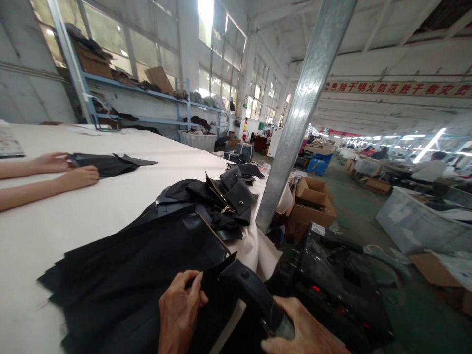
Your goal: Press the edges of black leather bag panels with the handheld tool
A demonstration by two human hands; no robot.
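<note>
My left hand [180, 309] pinches the edge of a black fabric piece [121, 280] lying on the white table [55, 221], fingers closed on the cloth. Close beside it, my right hand [302, 329] grips the handle of a dark hand iron [254, 295] whose nose rests against the same fabric. Just beyond lies a heap of black cut pieces with metal hardware [217, 196]. At the far left, another person's two hands [64, 169] rest on a separate black fabric piece [106, 163].
A slanted metal post [295, 123] rises at the table's right edge. A black machine with red lights [339, 285] sits below to the right. Cardboard boxes [311, 201] stand on the green floor; shelving [147, 93] lines the wall.
</note>
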